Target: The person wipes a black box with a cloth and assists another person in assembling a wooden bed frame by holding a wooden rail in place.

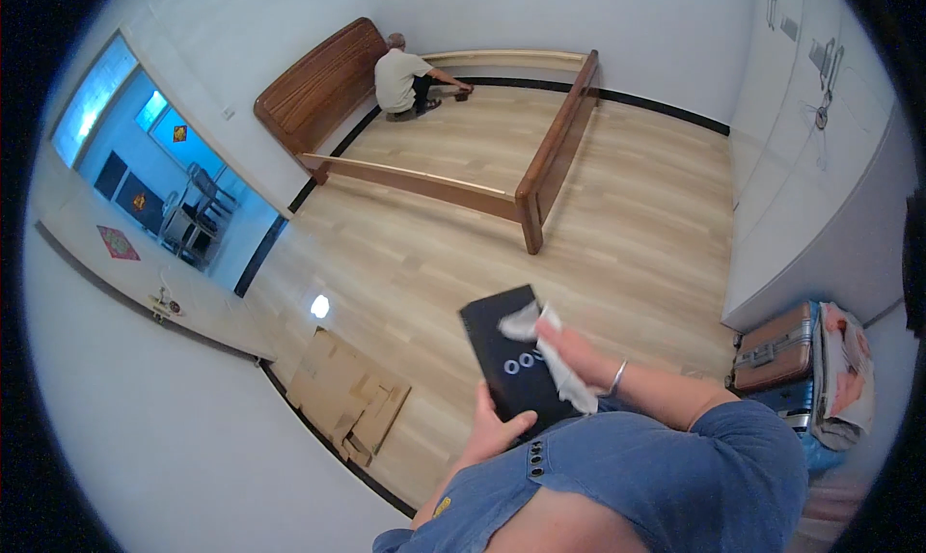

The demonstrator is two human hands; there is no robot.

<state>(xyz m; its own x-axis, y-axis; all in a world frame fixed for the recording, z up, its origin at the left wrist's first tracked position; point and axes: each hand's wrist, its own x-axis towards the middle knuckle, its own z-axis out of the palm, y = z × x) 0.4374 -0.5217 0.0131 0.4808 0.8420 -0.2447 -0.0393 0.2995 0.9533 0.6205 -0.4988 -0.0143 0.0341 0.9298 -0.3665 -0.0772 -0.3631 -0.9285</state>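
In front of my body I hold a flat black box-like item (487, 345) with light marks on its face; I cannot tell if it is a box or a book. My left hand (499, 423) grips its lower left edge, thumb across the front. A crumpled white tissue or cloth (571, 379) is in my right hand (577, 353), pressed against the item's upper right face. The right fingers are partly covered by the white material. A bracelet circles my right wrist.
A wooden bed frame (415, 181) without a mattress stands ahead; a person (397, 80) squats inside it by the headboard. Flattened cardboard (333, 384) lies at the left wall. Suitcases (775, 348) stand at right beside white cabinets (810, 148). An open doorway (183, 177) is at left.
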